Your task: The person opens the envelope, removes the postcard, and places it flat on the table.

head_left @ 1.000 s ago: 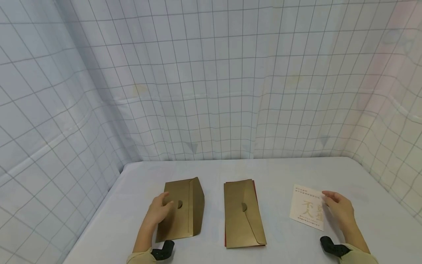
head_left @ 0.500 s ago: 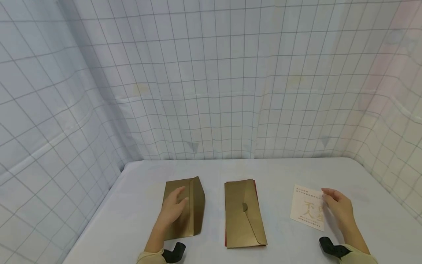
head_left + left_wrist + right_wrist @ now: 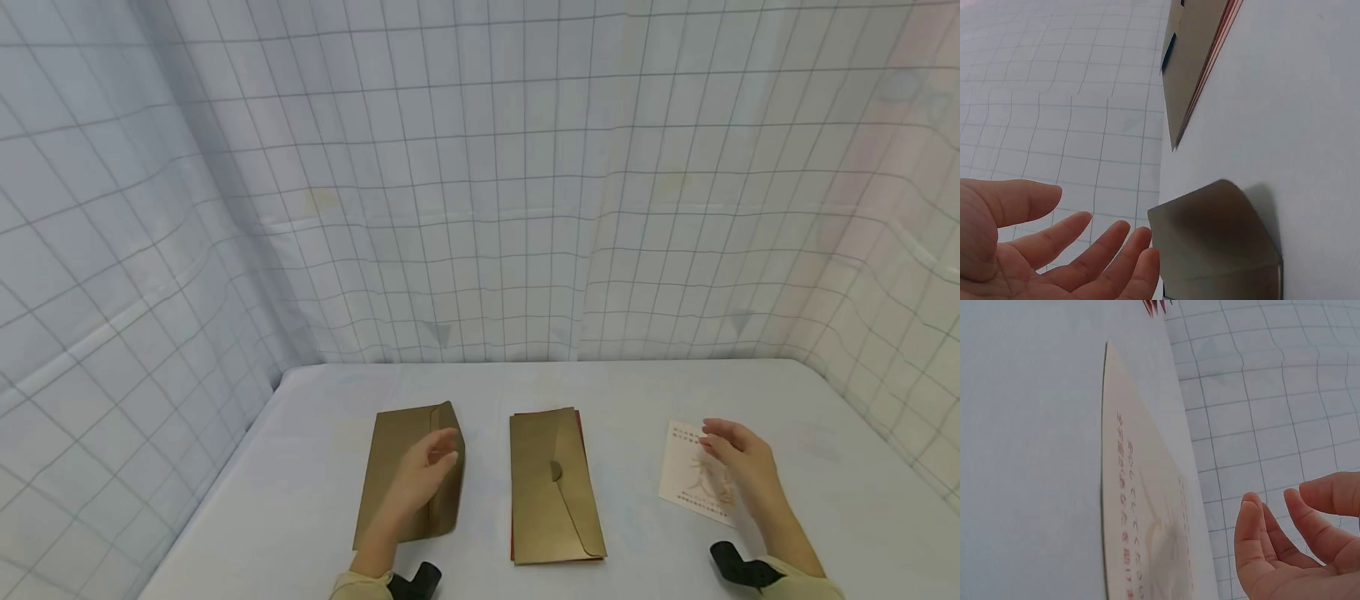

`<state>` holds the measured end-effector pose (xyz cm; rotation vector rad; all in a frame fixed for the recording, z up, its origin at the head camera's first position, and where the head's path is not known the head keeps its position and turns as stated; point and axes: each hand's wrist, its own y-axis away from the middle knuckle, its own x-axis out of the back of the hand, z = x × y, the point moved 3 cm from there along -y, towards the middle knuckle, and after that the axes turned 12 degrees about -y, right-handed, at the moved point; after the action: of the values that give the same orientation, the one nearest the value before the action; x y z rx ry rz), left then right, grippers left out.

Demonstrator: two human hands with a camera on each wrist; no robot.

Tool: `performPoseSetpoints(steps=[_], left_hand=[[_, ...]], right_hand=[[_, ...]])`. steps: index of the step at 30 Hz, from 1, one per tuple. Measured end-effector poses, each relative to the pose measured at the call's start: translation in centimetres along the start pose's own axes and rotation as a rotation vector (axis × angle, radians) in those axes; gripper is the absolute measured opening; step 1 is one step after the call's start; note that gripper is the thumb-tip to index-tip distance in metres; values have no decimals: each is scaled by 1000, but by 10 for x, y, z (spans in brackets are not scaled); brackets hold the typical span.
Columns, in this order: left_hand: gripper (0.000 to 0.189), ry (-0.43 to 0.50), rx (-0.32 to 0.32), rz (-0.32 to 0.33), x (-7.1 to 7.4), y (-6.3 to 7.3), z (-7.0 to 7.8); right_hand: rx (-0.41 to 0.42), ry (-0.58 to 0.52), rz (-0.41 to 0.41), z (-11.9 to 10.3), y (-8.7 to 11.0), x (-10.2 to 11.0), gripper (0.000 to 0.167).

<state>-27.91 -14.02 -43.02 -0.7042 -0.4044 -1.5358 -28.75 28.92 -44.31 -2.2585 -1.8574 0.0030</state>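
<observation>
In the head view my left hand (image 3: 418, 477) hovers over a gold envelope (image 3: 392, 450) on the left, close to its raised flap (image 3: 454, 500). The left wrist view shows the fingers (image 3: 1100, 253) loosely spread, holding nothing, with the envelope's flap (image 3: 1216, 231) standing beyond them. On the right, a square cream card (image 3: 686, 471) with printed characters lies flat. My right hand (image 3: 746, 462) is above the card's right part and hides some of it. In the right wrist view its fingers (image 3: 1250, 540) are bent, apart from the card (image 3: 1141, 487), with nothing between them.
Between the hands lies a stack of envelopes (image 3: 551, 500), gold on top with red edges showing beneath. All rest on a white-covered table (image 3: 585, 383). Grid-patterned white curtains (image 3: 480, 183) stand behind and at both sides.
My left hand has moved right across the envelope toward its flap. My right hand has shifted left from the card's right edge to above it. The envelopes and card lie about where they were.
</observation>
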Motion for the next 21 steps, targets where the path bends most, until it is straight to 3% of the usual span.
performPoseSetpoints(steps=[12,21], left_hand=[[40,116,-36,-136,-25,1,11],[42,110,-32,-124,-38,-5,20]], right_hand=[[-52,0,-171,-7,4,-37,42],[-60,-38,-210,-8,7,-54,40]])
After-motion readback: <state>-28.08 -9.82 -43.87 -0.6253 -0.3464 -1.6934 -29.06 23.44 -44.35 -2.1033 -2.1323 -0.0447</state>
